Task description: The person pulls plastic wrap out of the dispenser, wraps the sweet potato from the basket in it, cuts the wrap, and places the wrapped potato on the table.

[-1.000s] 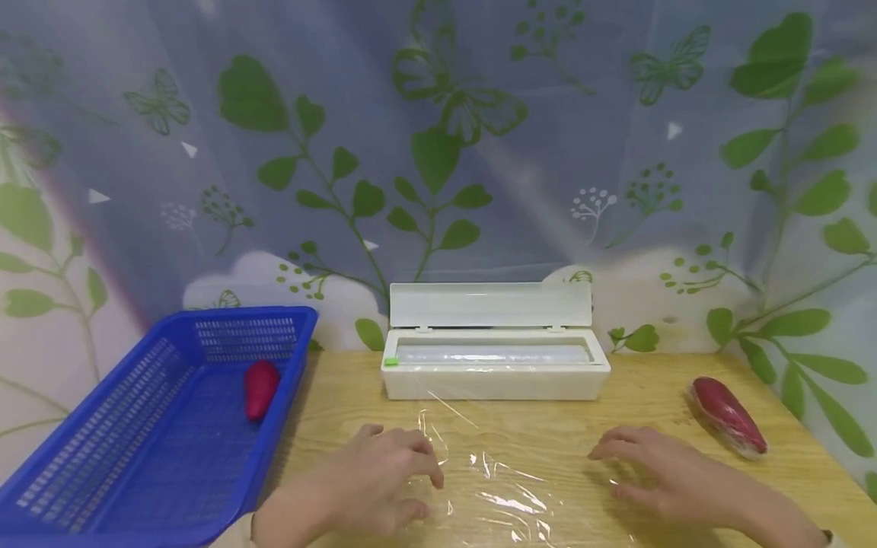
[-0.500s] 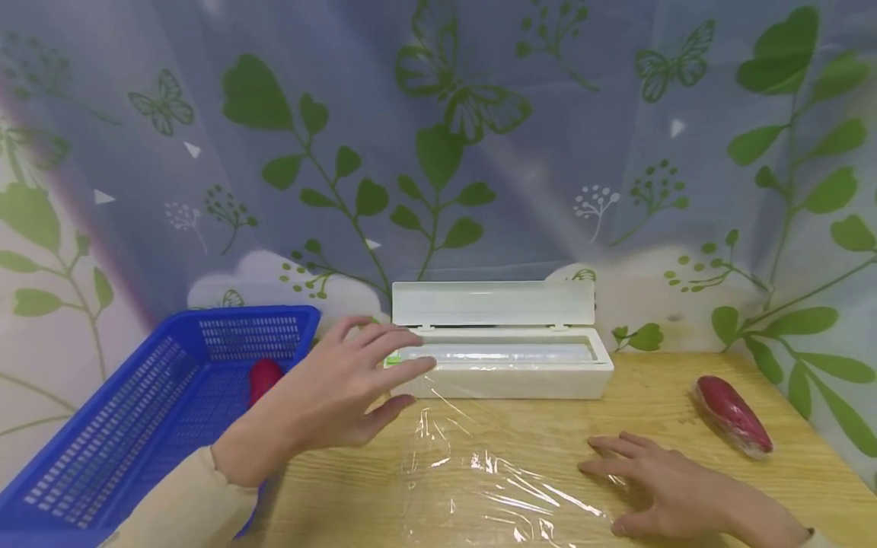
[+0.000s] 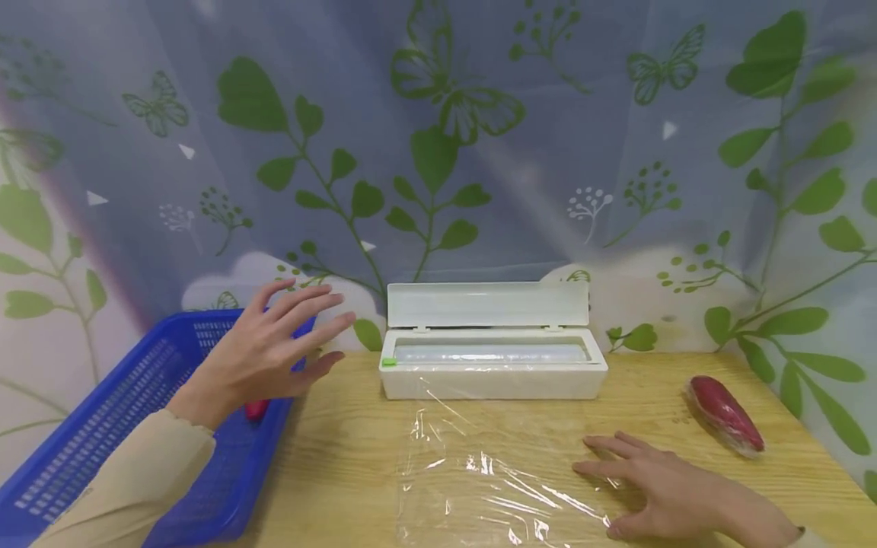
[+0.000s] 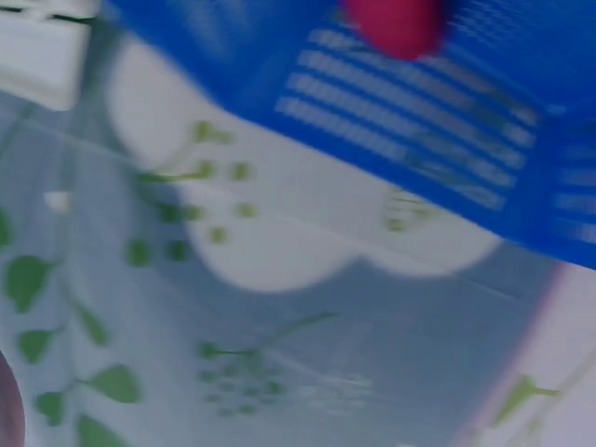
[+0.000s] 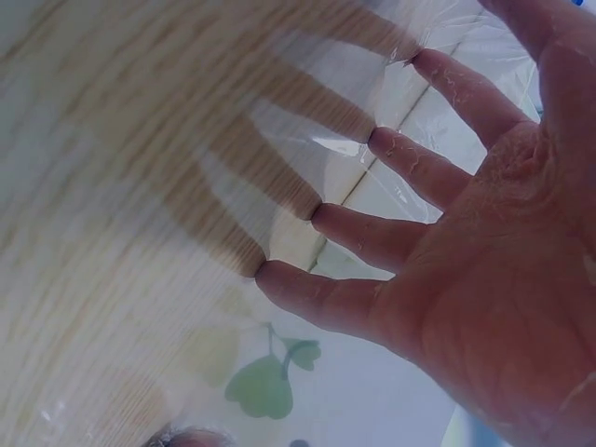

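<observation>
My left hand [image 3: 270,346] hovers over the right rim of the blue basket [image 3: 255,479], fingers spread, holding nothing. Partly hidden beneath it, a smooth red item [image 3: 256,410] lies in the basket; its kind is unclear. A sheet of clear cling film [image 3: 493,476] stretches over the table from a white dispenser box [image 3: 493,383], whose lid [image 3: 488,305] stands up with the film roll [image 3: 489,353] visible inside. With fingers spread, my right hand [image 3: 661,487] rests its fingertips [image 5: 326,216] at the film's right edge. Farther right lies an elongated red item [image 3: 725,415] wrapped in film.
A light wooden table [image 3: 336,457] reaches back to a patterned curtain [image 3: 493,190] with leaves and butterflies. On the dispenser's left front corner sits a small green piece [image 3: 389,362].
From beside the film, my left hand has risen and moved left, passing the dispenser's left end, to over the basket. The right hand has shifted slightly; its fingers are more spread.
</observation>
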Demonstrator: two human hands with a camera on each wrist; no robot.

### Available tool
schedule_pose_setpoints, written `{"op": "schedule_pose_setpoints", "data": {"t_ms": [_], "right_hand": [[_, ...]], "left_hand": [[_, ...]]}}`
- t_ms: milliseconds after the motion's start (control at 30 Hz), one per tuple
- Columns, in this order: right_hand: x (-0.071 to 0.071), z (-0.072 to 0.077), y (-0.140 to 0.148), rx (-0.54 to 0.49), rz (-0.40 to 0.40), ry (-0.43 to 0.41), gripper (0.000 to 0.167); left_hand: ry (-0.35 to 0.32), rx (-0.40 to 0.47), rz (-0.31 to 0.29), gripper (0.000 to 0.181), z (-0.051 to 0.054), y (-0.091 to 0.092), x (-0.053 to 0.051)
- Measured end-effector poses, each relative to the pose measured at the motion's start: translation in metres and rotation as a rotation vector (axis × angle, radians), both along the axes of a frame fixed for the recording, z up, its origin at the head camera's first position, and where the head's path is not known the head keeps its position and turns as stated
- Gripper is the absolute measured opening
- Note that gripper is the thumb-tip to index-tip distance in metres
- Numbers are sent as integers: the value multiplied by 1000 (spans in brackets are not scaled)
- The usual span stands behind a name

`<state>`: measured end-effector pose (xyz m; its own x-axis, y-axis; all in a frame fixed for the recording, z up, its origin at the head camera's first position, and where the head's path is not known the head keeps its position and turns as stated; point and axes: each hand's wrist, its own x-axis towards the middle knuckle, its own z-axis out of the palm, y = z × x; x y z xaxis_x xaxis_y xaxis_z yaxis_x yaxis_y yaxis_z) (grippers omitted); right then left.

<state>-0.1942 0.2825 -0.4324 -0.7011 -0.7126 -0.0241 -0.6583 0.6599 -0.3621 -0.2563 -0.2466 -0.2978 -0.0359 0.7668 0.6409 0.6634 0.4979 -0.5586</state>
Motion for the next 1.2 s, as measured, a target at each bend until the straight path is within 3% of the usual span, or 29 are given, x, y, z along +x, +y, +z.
{"op": "schedule_pose_setpoints", "data": {"t_ms": [167, 400, 500, 700, 833, 1000, 1200], "right_hand": [[0, 0, -2, 0, -6, 2, 68], [0, 1, -2, 6, -15, -35, 68], [1, 1, -1, 6, -20, -41, 68], [2, 2, -3, -5, -16, -35, 67], [2, 2, -2, -2, -21, -29, 67], [2, 2, -1, 1, -20, -28, 67], [2, 4, -2, 7, -20, -18, 68]], "left_hand": [[-17, 9, 30, 41, -10, -39, -6], [18, 6, 85, 46, -26, -80, -18], [-1, -36, 131, 48, -37, -97, -21], [-108, -192, 212, 56, -60, -130, -23], [-182, -292, 260, 48, -71, -137, -24], [-253, -339, 340, 68, -83, -136, -25], [-328, -357, 435, 54, -91, -139, -23]]}}
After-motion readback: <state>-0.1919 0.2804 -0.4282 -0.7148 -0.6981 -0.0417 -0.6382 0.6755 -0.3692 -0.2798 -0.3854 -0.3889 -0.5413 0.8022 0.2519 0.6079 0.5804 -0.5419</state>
